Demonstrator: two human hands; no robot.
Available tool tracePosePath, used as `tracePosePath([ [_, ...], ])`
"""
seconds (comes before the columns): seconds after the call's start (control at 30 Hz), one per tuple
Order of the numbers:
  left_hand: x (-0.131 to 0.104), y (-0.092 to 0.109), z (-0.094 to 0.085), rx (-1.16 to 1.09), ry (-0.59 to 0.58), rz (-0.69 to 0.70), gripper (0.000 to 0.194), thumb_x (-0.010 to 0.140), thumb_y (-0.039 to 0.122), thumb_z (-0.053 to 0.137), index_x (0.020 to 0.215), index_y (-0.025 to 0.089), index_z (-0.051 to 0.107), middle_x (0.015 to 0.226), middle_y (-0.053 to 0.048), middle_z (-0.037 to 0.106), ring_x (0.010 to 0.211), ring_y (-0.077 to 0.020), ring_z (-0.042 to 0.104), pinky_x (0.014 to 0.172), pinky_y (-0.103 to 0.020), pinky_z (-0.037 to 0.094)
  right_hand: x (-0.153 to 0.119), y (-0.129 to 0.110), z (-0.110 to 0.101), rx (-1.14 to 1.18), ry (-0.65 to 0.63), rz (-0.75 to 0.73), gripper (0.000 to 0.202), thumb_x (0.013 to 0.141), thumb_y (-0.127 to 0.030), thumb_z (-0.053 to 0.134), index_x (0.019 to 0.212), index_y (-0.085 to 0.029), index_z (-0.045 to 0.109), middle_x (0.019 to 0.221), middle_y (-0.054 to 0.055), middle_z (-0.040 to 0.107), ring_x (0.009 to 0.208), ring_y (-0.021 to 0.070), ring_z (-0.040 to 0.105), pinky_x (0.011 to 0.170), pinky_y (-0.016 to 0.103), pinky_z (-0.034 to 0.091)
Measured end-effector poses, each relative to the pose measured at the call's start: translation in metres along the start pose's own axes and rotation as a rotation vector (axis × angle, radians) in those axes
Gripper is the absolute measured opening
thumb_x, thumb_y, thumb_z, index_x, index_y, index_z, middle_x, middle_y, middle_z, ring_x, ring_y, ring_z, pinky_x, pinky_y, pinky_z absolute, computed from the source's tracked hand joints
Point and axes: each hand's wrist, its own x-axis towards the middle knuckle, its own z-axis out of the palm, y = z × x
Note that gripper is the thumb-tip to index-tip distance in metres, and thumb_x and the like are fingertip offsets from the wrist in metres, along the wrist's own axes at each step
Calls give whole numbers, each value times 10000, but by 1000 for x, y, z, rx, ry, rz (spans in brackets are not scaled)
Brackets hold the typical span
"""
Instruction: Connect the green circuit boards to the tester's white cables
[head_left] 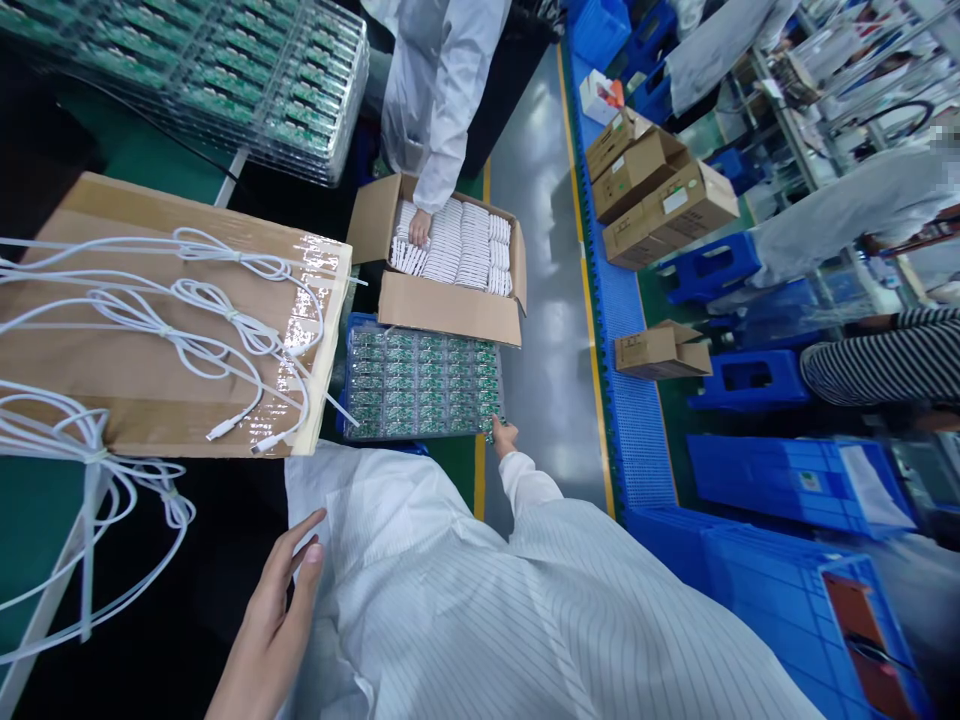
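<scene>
My right hand [505, 438] reaches to the near right corner of a clear plastic tray [424, 436]. Its fingers are closed on a small green circuit board [490, 434], partly hidden by the fingers. Rows of similar green boards [431, 385] fill the tray, which rests on something blue. My left hand [279, 600] is in front of my white striped coat, fingers apart and holding nothing. Near it is a cardboard sheet or box [172, 390] with coiled white cables [217, 300] on top; a loose cable bundle [90, 450] hangs at its left.
Beyond the tray, another person's hand [419, 228] reaches into an open carton [450, 305] of white pieces. Stacked clear trays of boards [300, 110] stand at upper left. Across the grey aisle [540, 330] are cartons [667, 215], blue stools [742, 378], blue crates [787, 480] and seated people.
</scene>
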Motion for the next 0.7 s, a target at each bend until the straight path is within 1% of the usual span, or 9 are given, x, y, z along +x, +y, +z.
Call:
tracePosePath([
  [0.13, 3, -8, -3, 15, -25, -12, 607, 978, 706, 487, 1449, 335, 579, 1567, -68, 547, 1506, -347, 448, 1265, -610, 320, -2, 0, -6, -53, -36, -25, 260, 1000, -400, 702, 1037, -143, 712, 1066, 68, 750, 979, 191, 727, 921, 395, 600],
  [0.23, 4, -9, -1, 15, -37, -21, 614, 977, 715, 481, 1451, 337, 576, 1582, -69, 532, 1515, -343, 436, 1270, -616, 304, -5, 3, -10, -71, -61, -43, 279, 996, -384, 706, 1110, -130, 699, 1118, 83, 731, 1007, 206, 716, 926, 415, 600],
  [0.33, 4, -9, -1, 14, -50, -16, 615, 976, 714, 485, 1456, 339, 571, 1584, -67, 530, 1511, -341, 443, 1275, -614, 295, -6, 3, -14, -58, -74, -66, 301, 993, -385, 708, 1131, -119, 689, 1119, 95, 729, 986, 205, 717, 913, 405, 599],
  [0.43, 2, -12, -2, 11, -39, 10, 610, 979, 705, 487, 1455, 333, 571, 1575, -67, 539, 1505, -339, 452, 1276, -599, 302, -5, -3, -19, -28, -82, -81, 267, 966, -369, 739, 1057, -122, 695, 1072, 95, 746, 975, 205, 726, 903, 386, 592],
  [0.53, 0, -15, -4, 15, -29, 22, 599, 986, 697, 480, 1451, 331, 573, 1569, -65, 544, 1511, -332, 446, 1281, -590, 296, -2, -18, -15, 33, -103, -88, 268, 886, -338, 823, 937, -107, 699, 941, 129, 761, 991, 246, 747, 835, 318, 580],
  [0.6, -2, -14, -3, 15, -24, 19, 604, 985, 695, 479, 1450, 322, 577, 1565, -75, 548, 1510, -337, 447, 1275, -588, 309, -1, -34, -5, 103, -135, -95, 309, 864, -355, 846, 913, -86, 701, 871, 148, 754, 953, 260, 758, 766, 284, 573],
  [0.63, -3, -13, -2, 12, -18, 15, 610, 983, 696, 479, 1450, 317, 578, 1565, -82, 548, 1508, -343, 449, 1269, -589, 318, 0, -45, 3, 147, -155, -102, 327, 884, -377, 828, 939, -81, 701, 872, 139, 752, 916, 246, 758, 746, 282, 576],
  [0.7, -6, -9, 1, 2, 3, 5, 614, 982, 696, 475, 1445, 308, 583, 1560, -92, 551, 1503, -351, 454, 1262, -592, 327, 3, -69, 20, 246, -191, -123, 331, 957, -414, 748, 1047, -99, 695, 947, 95, 752, 854, 195, 742, 750, 304, 600],
])
